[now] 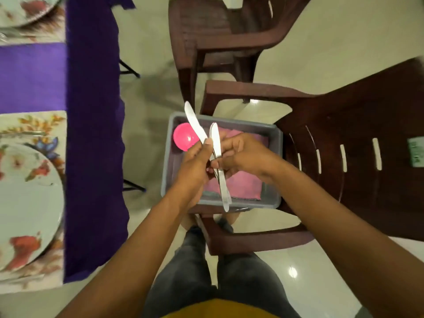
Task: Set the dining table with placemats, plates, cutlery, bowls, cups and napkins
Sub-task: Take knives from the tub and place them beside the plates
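Over a grey bin [274, 134] on a brown chair, both hands hold cutlery. My left hand [195, 166] grips a steel knife [194, 121] whose blade points up and away. My right hand [241, 154] pinches a bundle of cutlery [218, 154], with a knife on top whose end hangs toward the bin's near rim. A pink cup [183, 138] and a folded pink napkin [241, 187] lie inside the bin. At the left, a floral plate [25, 198] sits on a floral placemat [34, 125] on the table.
The table carries a purple cloth [91, 134] hanging over its edge. A second plate [23, 10] lies at the far left. The brown chair [367, 145] holds the bin, and another brown chair [218, 35] stands behind it. My legs stand on a pale tiled floor [344, 31].
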Demonstrator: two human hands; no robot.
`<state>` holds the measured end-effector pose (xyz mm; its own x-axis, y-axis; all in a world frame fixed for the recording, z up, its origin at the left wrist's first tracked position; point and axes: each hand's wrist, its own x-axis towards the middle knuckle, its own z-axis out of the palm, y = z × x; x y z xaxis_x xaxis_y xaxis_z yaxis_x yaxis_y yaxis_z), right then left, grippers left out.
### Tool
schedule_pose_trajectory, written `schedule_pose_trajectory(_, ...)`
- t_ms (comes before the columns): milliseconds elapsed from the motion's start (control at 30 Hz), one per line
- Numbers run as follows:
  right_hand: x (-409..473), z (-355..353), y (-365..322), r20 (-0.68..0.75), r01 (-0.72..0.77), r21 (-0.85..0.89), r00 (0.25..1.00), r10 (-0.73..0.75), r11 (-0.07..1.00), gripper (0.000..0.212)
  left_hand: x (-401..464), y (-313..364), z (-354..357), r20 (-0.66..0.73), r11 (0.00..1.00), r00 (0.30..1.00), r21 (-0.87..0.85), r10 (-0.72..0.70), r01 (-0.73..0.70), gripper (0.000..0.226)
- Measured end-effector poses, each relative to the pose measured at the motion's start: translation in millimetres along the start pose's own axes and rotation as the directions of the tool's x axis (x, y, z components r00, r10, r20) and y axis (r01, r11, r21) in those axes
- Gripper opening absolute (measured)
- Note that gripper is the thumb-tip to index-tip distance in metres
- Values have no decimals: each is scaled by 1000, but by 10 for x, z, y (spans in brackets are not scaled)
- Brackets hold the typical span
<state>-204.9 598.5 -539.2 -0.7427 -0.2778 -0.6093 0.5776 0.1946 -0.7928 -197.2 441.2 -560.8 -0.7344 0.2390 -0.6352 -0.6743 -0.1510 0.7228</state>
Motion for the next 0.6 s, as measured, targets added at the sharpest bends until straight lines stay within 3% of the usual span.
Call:
schedule_pose_trajectory(133, -120, 348, -276, -39, 44, -21, 998, -45, 999, 21, -287, 230, -148, -47, 999, 998, -14, 38, -39, 37)
schedule_pose_trajectory(367, -131, 844, -569, -92, 152, -340, 977, -194, 928, 13, -608, 547, -465, 28, 990, 1000, -137, -3, 7, 36)
schedule_pose_trajectory(600, -157, 1189, -830, -72, 180, -490, 967, -245, 853, 19, -737, 715, -702, 13, 963, 1000, -271, 4, 0, 36)
